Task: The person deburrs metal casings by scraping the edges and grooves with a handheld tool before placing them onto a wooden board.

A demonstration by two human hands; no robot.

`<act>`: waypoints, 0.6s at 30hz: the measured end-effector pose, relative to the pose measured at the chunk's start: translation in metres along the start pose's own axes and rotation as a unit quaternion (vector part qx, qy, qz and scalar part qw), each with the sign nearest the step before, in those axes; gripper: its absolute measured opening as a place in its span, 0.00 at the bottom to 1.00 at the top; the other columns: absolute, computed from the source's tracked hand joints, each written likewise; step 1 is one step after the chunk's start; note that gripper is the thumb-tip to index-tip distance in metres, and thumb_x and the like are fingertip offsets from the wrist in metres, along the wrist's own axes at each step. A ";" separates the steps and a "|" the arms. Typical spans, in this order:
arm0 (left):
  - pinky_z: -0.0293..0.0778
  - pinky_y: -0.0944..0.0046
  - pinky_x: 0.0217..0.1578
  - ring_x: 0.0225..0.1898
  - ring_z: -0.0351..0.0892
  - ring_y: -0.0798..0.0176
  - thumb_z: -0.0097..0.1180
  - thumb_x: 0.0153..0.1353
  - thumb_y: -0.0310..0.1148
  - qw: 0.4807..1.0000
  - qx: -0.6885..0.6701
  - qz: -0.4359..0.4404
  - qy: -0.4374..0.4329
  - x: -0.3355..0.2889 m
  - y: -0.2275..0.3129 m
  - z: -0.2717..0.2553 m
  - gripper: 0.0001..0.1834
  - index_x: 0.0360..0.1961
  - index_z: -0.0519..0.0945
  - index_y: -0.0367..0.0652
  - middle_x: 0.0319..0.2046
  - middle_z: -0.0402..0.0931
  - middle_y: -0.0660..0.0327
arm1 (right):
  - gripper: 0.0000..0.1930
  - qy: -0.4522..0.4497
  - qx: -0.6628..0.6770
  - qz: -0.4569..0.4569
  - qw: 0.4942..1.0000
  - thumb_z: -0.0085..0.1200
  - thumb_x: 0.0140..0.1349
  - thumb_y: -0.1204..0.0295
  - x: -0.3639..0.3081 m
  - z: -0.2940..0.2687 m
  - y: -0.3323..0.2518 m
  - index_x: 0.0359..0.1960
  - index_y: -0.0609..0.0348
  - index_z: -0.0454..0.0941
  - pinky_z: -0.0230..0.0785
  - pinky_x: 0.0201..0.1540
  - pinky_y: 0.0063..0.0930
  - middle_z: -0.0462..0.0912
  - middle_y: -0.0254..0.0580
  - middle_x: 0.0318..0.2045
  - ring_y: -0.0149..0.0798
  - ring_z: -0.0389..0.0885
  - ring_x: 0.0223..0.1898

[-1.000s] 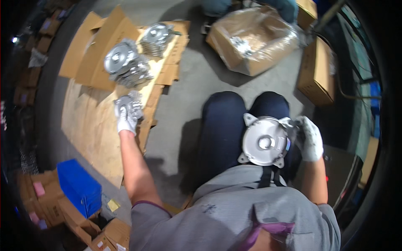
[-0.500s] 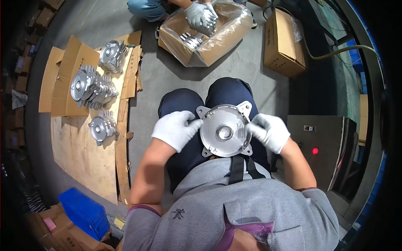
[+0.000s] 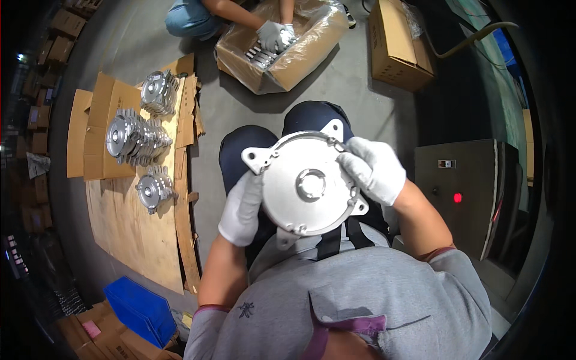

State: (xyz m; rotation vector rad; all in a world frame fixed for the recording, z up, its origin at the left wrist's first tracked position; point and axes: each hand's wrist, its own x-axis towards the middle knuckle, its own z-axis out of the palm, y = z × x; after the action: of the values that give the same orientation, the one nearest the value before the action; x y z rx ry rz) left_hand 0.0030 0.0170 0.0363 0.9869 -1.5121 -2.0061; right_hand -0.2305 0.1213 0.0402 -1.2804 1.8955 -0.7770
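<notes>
A round silver metal end cover (image 3: pixel 282 192) with a central bore and several lug ears is held up above my lap, its inner face toward me. At its left rim, my gloved left hand (image 3: pixel 243 207) grips it, the fingers partly hidden behind the cover. My gloved right hand (image 3: pixel 375 173) is closed on the upper right rim, with the thumb lying over the face. Similar covers stand on a wooden board at the left: a far stack (image 3: pixel 159 93), a middle row (image 3: pixel 135 138) and a smaller near group (image 3: pixel 155 191).
An opened carton (image 3: pixel 114 120) stands on the wooden board (image 3: pixel 129 222). Ahead, a co-worker's gloved hands (image 3: pixel 275 37) reach into a plastic-lined box (image 3: pixel 309 63) of metal parts. Right are a carton (image 3: pixel 396 45) and a grey cabinet (image 3: pixel 456 174) with a red light. A blue bin (image 3: pixel 141 312) sits lower left.
The cover has risen from my lap toward me and turned slightly. My left hand has slid behind its left rim; my right has a firmer hold. The co-worker's hands have lowered into the box.
</notes>
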 end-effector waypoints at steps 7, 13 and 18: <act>0.67 0.61 0.59 0.58 0.72 0.57 0.33 0.70 0.61 0.992 -0.097 -0.039 -0.069 -0.019 0.015 0.004 0.39 0.63 0.65 0.33 0.57 0.71 0.50 | 0.14 -0.059 0.171 0.080 0.980 0.49 0.67 0.64 -0.003 0.011 -0.019 0.39 0.64 0.78 0.73 0.37 0.28 0.83 0.40 0.28 0.32 0.81 0.31; 0.71 0.57 0.58 0.57 0.73 0.56 0.42 0.68 0.58 0.991 -0.133 -0.023 -0.002 -0.024 0.027 0.016 0.37 0.63 0.65 0.36 0.58 0.70 0.51 | 0.18 -0.026 0.280 0.026 0.959 0.49 0.70 0.59 -0.009 0.015 -0.015 0.41 0.66 0.78 0.72 0.38 0.23 0.81 0.37 0.30 0.26 0.78 0.32; 0.68 0.58 0.59 0.59 0.71 0.55 0.33 0.70 0.60 0.996 -0.083 -0.010 0.021 -0.027 0.032 0.020 0.38 0.64 0.63 0.35 0.59 0.69 0.50 | 0.18 -0.014 0.303 0.040 0.952 0.50 0.69 0.58 -0.009 0.013 -0.019 0.35 0.64 0.78 0.70 0.33 0.23 0.79 0.35 0.26 0.25 0.75 0.29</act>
State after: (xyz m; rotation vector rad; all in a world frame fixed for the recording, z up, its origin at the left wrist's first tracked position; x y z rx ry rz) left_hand 0.0033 0.0389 0.0768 0.9735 -1.2950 -2.0740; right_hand -0.2081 0.1226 0.0499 -0.8158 1.4977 -1.1741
